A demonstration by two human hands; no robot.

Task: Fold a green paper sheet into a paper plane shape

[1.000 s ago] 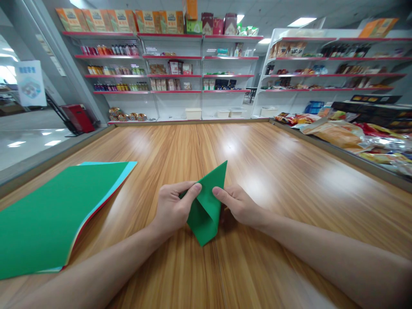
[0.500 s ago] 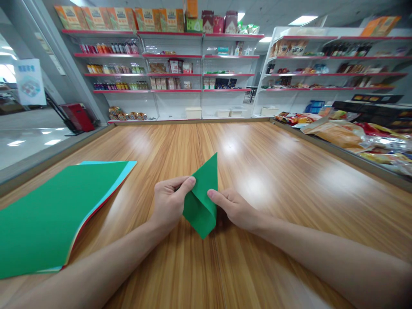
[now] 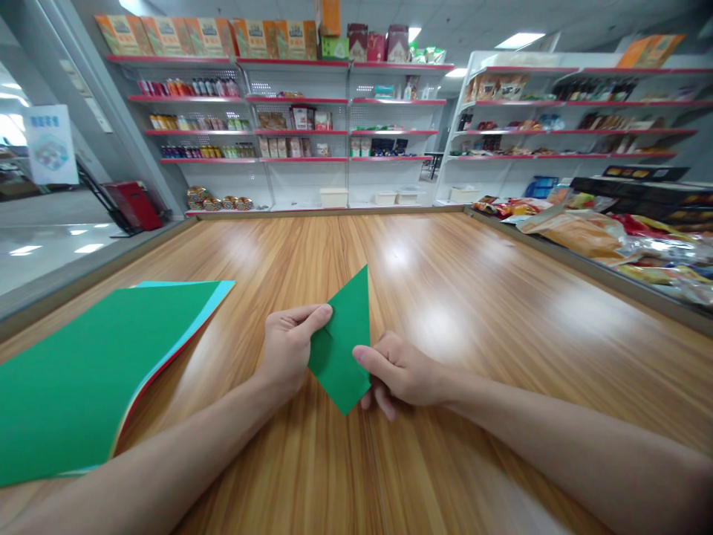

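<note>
A folded piece of green paper (image 3: 346,327) is held up over the wooden table, one corner pointing upward and another down. My left hand (image 3: 290,343) pinches its left corner, thumb on the near face and fingers behind. On the right edge, my right hand (image 3: 404,369) grips the paper with the thumb pressed on the near face; some of its fingers show below and behind the edge. A short crease or slit runs across the paper near my left thumb. What lies behind the paper is hidden.
Left on the wooden table (image 3: 445,446) lies a stack of coloured paper sheets (image 3: 100,371), green on top, with blue and red edges showing. Packaged snacks (image 3: 590,234) and dark boxes (image 3: 646,195) sit beyond the right rim. Stocked shelves (image 3: 301,132) stand behind the table.
The lower flap of the green paper, bulging before, now lies flatter. My right thumb has slid slightly down, and the paper has shifted a little left.
</note>
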